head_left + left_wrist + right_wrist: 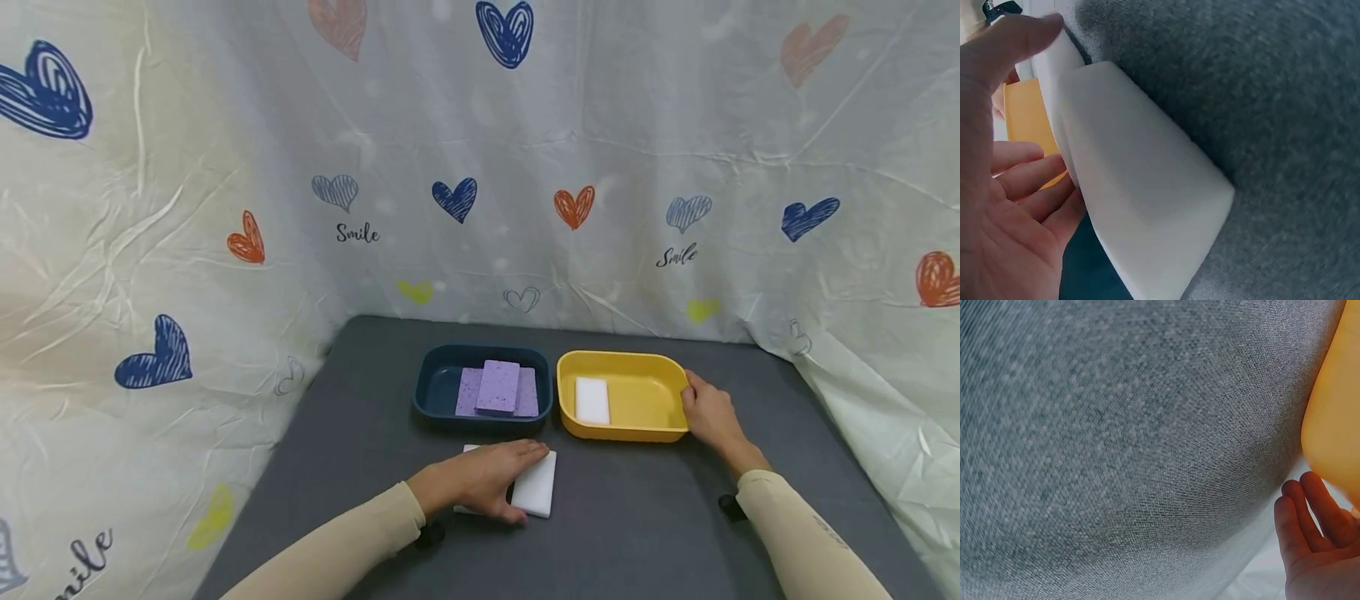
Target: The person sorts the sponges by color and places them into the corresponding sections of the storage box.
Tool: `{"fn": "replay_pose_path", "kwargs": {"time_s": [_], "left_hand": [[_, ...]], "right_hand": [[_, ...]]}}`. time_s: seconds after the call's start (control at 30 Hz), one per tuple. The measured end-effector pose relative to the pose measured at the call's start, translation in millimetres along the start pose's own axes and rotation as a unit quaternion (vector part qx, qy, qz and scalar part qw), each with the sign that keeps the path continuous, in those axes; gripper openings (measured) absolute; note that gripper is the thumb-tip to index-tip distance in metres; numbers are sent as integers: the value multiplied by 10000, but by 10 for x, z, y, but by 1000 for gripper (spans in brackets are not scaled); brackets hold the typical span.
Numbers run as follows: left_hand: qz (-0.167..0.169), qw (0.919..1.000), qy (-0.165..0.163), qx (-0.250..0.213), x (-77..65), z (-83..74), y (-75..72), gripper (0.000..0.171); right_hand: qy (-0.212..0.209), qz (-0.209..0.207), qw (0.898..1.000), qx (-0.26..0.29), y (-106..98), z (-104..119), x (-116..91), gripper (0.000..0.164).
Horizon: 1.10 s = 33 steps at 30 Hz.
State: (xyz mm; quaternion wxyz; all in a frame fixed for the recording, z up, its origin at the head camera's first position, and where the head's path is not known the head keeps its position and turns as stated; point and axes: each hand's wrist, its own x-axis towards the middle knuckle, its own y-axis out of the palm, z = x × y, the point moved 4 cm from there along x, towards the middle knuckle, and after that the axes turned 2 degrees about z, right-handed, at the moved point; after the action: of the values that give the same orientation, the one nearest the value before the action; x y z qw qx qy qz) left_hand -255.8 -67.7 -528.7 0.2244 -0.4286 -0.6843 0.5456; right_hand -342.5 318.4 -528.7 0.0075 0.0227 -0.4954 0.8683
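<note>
My left hand [487, 479] spans two white sponges lying side by side on the table. Its fingertips are at the far edge of the right-hand sponge [535, 485] and its thumb is near the closer edge. The left-hand sponge [1141, 181] is mostly under the palm in the head view. At the right end of a yellow tray [652, 396], my right hand [711, 412] holds the rim; several of its fingers [1291, 531] lie along the outside wall. One white sponge [592, 401] sits inside that tray, toward its left end.
A dark blue tray [427, 408] stands just left of the yellow one, holding three purple speckled sponges [498, 387], one stacked on top. Both trays are toward the back of the grey table [615, 525]. A heart-printed curtain [525, 125] encloses the back and sides.
</note>
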Motion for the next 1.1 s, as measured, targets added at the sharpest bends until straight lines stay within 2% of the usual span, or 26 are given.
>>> {"fn": "replay_pose_path", "kwargs": {"time_s": [0.6,0.9,1.1], "left_hand": [[-180,9996,-147,162,57,45,76,99],[-350,9986,260,291,160,-105,-90,99],[-508,9955,632,496,309,-246,-244,100]], "right_hand": [[50,-11,10000,40,-6,-9,-4,55],[95,19,10000,2,-14,-10,5,56],[111,-3,9999,29,6,-24,12,56]]}}
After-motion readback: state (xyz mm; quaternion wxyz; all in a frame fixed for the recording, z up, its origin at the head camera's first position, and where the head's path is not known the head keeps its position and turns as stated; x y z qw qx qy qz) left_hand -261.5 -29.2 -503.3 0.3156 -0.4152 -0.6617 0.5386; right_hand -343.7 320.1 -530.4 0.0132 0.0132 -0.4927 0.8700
